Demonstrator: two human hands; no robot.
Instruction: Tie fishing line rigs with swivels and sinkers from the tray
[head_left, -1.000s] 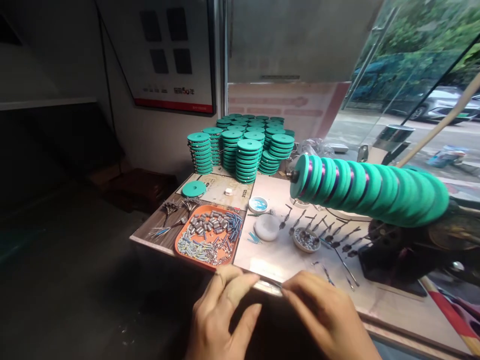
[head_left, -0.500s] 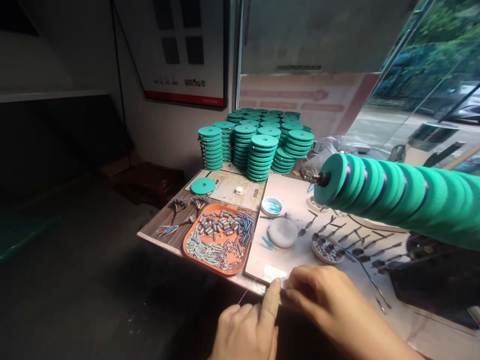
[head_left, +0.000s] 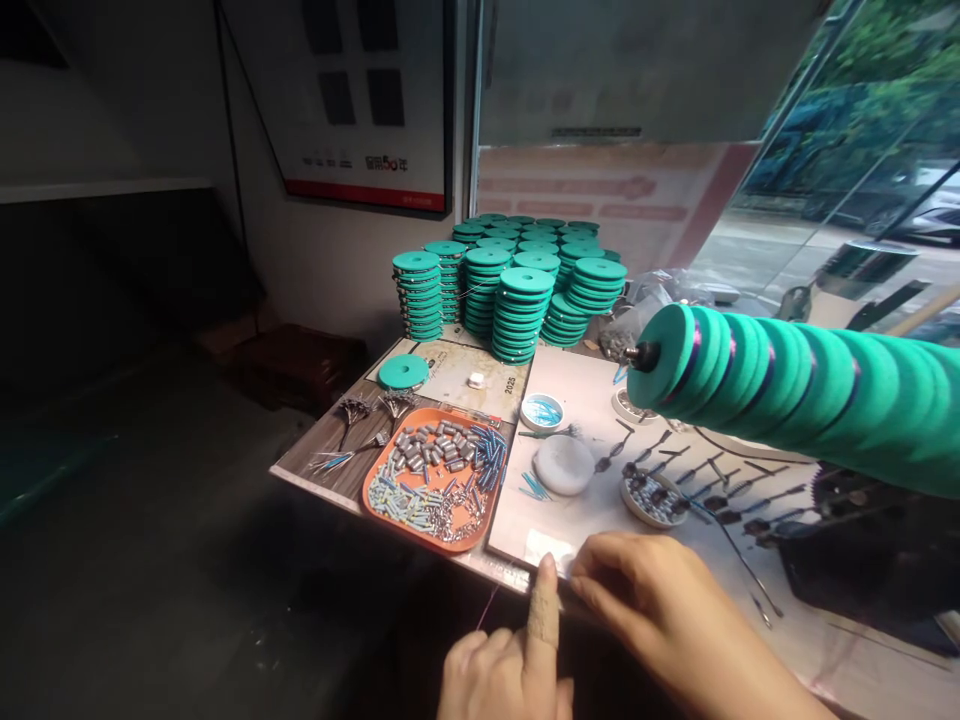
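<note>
My left hand is at the board's front edge, its taped index finger stretched out onto a small white patch; the other fingers are curled. A thin pinkish line runs down beside it. Just to the right, my right hand has its thumb and fingertips pinched together at the edge of the pale board; what they hold is too small to make out. Beyond the hands lie a round white disc and a small bowl of beads.
An orange tray of small metal and coloured parts stands left of the board. Stacks of green discs rise behind. A long row of green spools juts in from the right, above dark-bodied small parts.
My left index finger has straightened and points more upward, slightly apart from the right fingertips. My right hand is nearly unmoved. The view has shifted slightly.
</note>
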